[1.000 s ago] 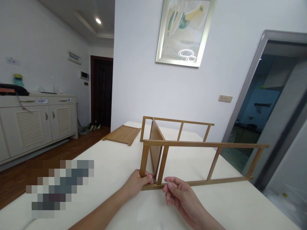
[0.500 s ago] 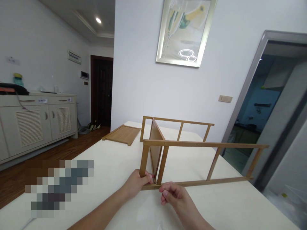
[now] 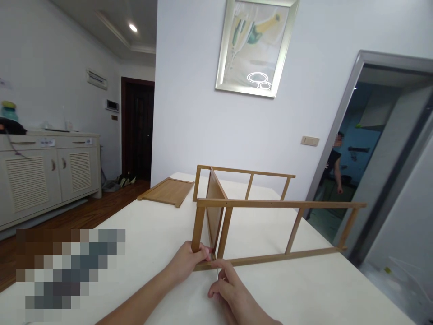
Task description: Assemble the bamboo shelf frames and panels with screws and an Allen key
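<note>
Left hand (image 3: pixel 186 262): thumb and fingers closed round the near left corner of the frame (image 3: pixel 280 204). Right hand (image 3: pixel 233 289): index finger stretched to the lower rail by the panel joint, thumb bent below it, the rest curled. Thin metallic rod (image 3: pixel 217 273) shows between index and thumb; cannot tell if it's pinched.

Frame is wood, on the table (image 3: pixel 304 293), two ladder-like sides set on their long edges, one near, one far. Long axis runs left-right across the view; left end at the hands, right end points toward the doorway (image 3: pixel 363 117). Panel (image 3: pixel 215 207) stands upright between the sides near the left end, its length running away from the person. Openings between rungs on the near side show white tabletop.

Edges: near side's right end sits close to the table's right edge. Bare white top in front of the lower rail, right of the right hand. Second panel (image 3: pixel 167 191) lies flat at the far left edge, apart from the frame. Pixelated patch (image 3: pixel 71 268) at the near left, contents unreadable.

Room: pale wall (image 3: pixel 237 131) behind, with picture (image 3: pixel 252 45) and switch (image 3: pixel 310 141). Left: louvred cabinet (image 3: pixel 50 167), dark door (image 3: pixel 138 128), wood floor (image 3: pixel 86 211). Another person (image 3: pixel 333 162) stands through the doorway.
</note>
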`<state>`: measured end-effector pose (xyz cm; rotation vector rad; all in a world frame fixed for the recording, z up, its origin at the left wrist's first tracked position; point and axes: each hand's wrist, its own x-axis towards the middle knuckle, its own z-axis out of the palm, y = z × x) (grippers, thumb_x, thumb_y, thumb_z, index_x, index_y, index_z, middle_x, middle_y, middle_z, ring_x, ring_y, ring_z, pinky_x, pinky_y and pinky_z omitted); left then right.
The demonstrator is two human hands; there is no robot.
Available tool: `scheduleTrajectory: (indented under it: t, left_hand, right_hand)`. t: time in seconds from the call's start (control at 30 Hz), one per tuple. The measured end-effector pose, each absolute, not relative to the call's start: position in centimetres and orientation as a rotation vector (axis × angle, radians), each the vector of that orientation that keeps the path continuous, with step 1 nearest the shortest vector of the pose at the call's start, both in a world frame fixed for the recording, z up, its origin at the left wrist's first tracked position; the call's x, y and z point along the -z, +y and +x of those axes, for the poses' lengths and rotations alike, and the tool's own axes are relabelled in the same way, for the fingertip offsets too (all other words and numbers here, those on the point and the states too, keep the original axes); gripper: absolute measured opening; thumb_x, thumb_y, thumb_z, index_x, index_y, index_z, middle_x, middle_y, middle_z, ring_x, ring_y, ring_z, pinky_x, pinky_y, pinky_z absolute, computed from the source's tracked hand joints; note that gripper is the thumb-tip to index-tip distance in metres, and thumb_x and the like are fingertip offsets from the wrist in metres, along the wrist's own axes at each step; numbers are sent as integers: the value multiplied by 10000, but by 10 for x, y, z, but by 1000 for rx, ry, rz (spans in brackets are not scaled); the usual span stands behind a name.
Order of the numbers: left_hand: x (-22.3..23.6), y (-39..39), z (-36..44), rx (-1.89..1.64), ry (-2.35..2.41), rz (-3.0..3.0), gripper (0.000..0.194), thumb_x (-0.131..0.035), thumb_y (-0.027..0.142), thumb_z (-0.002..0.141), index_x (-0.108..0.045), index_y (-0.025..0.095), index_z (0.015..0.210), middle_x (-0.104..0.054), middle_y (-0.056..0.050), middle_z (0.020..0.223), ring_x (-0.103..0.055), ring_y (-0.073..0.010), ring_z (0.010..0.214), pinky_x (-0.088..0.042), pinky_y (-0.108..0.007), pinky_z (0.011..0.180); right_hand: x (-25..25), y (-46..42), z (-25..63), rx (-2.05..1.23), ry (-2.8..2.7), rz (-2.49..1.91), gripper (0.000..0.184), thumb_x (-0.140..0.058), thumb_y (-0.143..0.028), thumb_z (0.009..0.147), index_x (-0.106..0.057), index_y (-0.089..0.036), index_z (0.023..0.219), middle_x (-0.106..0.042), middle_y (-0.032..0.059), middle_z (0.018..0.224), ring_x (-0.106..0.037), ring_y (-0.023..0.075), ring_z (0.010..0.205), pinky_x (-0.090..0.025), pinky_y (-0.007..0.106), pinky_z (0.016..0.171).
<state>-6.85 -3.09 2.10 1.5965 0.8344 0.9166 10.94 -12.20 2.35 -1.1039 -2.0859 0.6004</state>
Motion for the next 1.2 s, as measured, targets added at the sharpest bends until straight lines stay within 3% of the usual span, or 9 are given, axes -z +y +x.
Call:
scheduleTrajectory:
  t: [0.2, 0.3, 0.5, 0.77, 1.2]
  left_hand:
    - [-24, -33, -68, -935, 826, 1574, 358, -603, 495, 748, -674, 159, 649, -724, -90, 862, -631, -268, 974, -436, -338, 853]
    - [-24, -33, -68, -937, 822, 1559, 366, -602, 499, 752, -677, 154, 654, -723, -94, 859, -632, -263, 954, -441, -339, 851]
    - [-18, -29, -68, -943, 826, 1591, 386, -587, 500, 766, -689, 144, 658, -724, -100, 831, -635, -260, 929, -450, -333, 819]
    - [-15, -26, -67, -952, 805, 1584, 317, -596, 431, 767, -686, 154, 642, -714, -81, 765, -624, -268, 970, -455, -333, 828]
    - [-16, -27, -67, -949, 811, 1558, 299, -606, 419, 756, -689, 159, 636, -719, -79, 794, -623, -264, 969, -447, -333, 850]
  right_hand:
    - [-24, -124, 111, -536, -2069, -1113, 125, -619, -223, 793, -673, -295, 881, -517, 38, 1214, -502, 231, 989, -446, 382, 855]
    - [-26, -125, 116, -421, -2133, -1051, 135, -592, -225, 821, -682, -310, 873, -521, 44, 1216, -489, 242, 986, -451, 396, 840]
    - [-32, -123, 124, -401, -2215, -985, 252, -388, -197, 928, -632, -243, 964, -539, 91, 1020, -531, 190, 891, -467, 307, 757]
    - [-30, -126, 124, -455, -2190, -1108, 234, -371, -199, 952, -604, -207, 942, -590, 67, 885, -575, 171, 834, -462, 276, 749]
    - [-30, -127, 114, -416, -2272, -1189, 176, -385, -136, 918, -533, -197, 844, -558, 89, 951, -571, 182, 890, -477, 283, 785]
